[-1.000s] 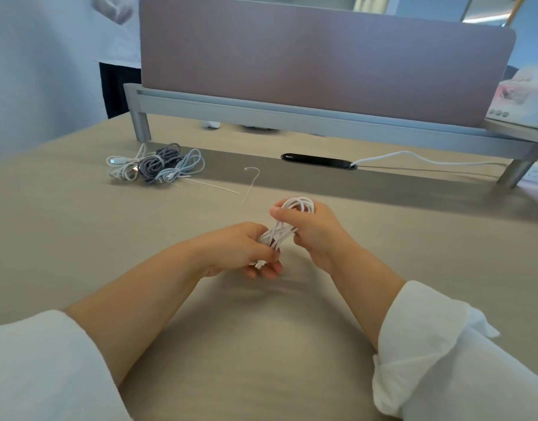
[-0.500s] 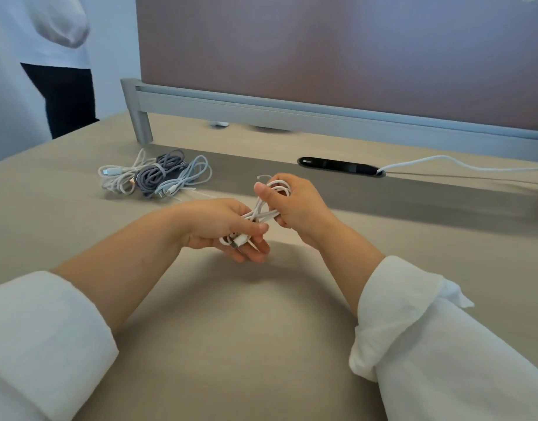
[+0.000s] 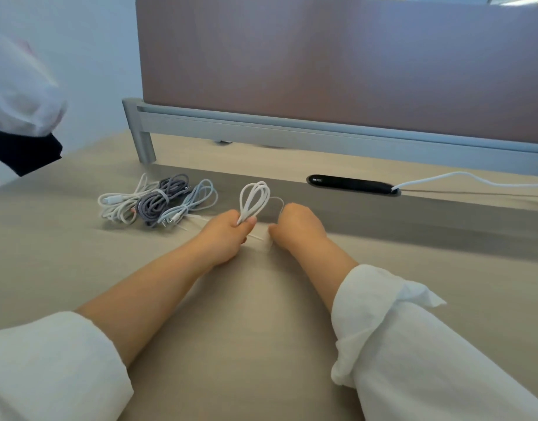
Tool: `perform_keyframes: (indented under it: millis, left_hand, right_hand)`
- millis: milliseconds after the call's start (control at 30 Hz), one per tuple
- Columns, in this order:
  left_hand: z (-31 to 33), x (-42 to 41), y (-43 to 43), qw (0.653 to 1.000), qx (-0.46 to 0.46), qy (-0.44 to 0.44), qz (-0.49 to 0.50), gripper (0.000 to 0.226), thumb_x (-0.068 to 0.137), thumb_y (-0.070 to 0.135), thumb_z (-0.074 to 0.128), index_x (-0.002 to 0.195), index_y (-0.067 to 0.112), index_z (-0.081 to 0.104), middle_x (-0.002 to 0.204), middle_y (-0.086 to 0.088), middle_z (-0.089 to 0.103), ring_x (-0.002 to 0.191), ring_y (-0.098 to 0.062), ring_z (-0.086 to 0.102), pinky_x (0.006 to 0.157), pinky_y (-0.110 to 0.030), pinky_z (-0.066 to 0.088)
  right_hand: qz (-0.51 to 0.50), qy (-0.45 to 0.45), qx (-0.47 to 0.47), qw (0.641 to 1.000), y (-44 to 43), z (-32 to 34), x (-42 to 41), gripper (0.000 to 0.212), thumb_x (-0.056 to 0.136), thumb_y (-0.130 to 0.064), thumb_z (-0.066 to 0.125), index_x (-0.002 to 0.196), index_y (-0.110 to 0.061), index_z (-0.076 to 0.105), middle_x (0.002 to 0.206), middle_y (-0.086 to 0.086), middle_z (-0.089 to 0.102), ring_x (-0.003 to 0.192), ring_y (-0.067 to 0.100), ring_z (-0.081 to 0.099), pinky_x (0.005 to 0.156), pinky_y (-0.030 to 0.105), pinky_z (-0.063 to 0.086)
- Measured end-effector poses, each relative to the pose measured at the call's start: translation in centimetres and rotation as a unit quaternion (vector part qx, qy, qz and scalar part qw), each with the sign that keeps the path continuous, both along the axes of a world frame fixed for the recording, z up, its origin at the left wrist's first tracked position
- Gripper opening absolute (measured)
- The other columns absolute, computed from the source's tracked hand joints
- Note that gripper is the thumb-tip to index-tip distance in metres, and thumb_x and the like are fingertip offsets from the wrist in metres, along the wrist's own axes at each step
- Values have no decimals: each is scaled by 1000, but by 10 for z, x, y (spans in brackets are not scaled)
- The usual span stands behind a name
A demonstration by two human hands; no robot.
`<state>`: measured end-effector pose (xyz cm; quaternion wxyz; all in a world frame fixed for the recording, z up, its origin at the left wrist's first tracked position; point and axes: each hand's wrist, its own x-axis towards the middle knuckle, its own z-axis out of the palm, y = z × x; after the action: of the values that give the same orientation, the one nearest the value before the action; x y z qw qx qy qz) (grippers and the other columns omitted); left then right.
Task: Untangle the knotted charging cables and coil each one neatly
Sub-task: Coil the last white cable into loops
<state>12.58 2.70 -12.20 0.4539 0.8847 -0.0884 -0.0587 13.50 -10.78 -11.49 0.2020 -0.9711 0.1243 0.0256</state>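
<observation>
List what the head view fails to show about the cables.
Head view only:
- White cable coil: its lower end is hidden inside the left hand.
- Right hand: curled fingers and motion blur hide what, if anything, it pinches.
- Plugged-in cable: cut off by the right edge.
- Cable pile: connectors too small to identify.

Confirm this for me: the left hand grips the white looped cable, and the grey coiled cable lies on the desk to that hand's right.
Wrong on one point. The left hand does grip the white looped cable, but the grey coiled cable lies on the desk to that hand's left, not its right. The head view shows it.
</observation>
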Motion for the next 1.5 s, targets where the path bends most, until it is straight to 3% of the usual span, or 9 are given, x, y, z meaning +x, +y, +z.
perform_keyframes:
  millis: [200,300,433,767,867,967,1167,1300,1500]
  left_hand:
    - [1,-6,-6,997,-35,-26,-58,29,97,27,44,70,18,40,62,2,45,55,-13,37,53,-28,30]
    - [0,-15,-10,992,-71,-8,-105,25,97,25,44,73,17,40,60,4,44,52,-12,35,51,-25,30]
    - [3,-24,-20,981,-123,30,-148,24,98,25,41,76,17,37,53,12,40,46,-5,32,44,-17,28]
    - [-1,-26,-19,967,-214,26,-135,9,97,18,43,94,21,52,49,13,39,45,-4,32,45,-15,29]
    - [-4,-22,-19,987,-77,-126,-69,15,96,23,45,102,23,59,66,13,55,60,-5,49,57,-21,36]
    - [-4,-21,-16,972,60,-225,-16,24,97,27,42,107,14,58,89,-8,64,84,-29,57,69,-34,38]
    - [-6,-20,-17,939,218,-264,-2,23,98,29,38,107,11,48,98,-13,63,91,-37,57,64,-33,32]
    - [-3,-24,-22,919,286,-271,-7,19,99,27,36,107,12,44,103,-10,62,96,-34,56,66,-31,31]
    - [-3,-18,-17,995,41,-92,-19,17,96,29,45,93,13,44,74,3,50,71,-19,48,57,-29,28]
  right_hand:
    - [-5,28,-22,999,-13,3,-4,21,94,-18,50,110,-6,56,115,11,60,105,30,57,73,30,40]
    - [23,-30,63,997,-26,0,-14,18,97,-22,44,103,-8,54,104,11,62,95,28,59,72,30,41]
    - [119,-76,237,961,-42,2,-40,18,98,-21,43,95,-6,53,65,-4,56,51,7,47,53,19,39]
    - [205,-80,284,933,-54,-4,-65,20,96,-12,47,78,-21,47,59,-8,56,45,0,41,51,15,34]
    - [196,-110,319,921,-50,-3,-67,15,94,-7,49,83,-19,47,63,-4,62,47,5,44,50,16,38]
    - [199,-107,390,893,-42,-1,-69,18,93,-1,48,83,-16,52,69,1,65,48,7,49,48,20,40]
    - [167,-80,542,820,-37,1,-71,19,94,-20,52,86,-10,66,78,5,67,59,12,54,56,20,46]
    - [137,-102,539,825,-36,-4,-71,14,89,-11,59,78,-11,66,68,1,67,55,9,54,53,18,45]
    - [119,-127,470,865,-35,-7,-69,22,88,-10,62,66,-12,61,54,-5,61,46,3,50,50,15,44]
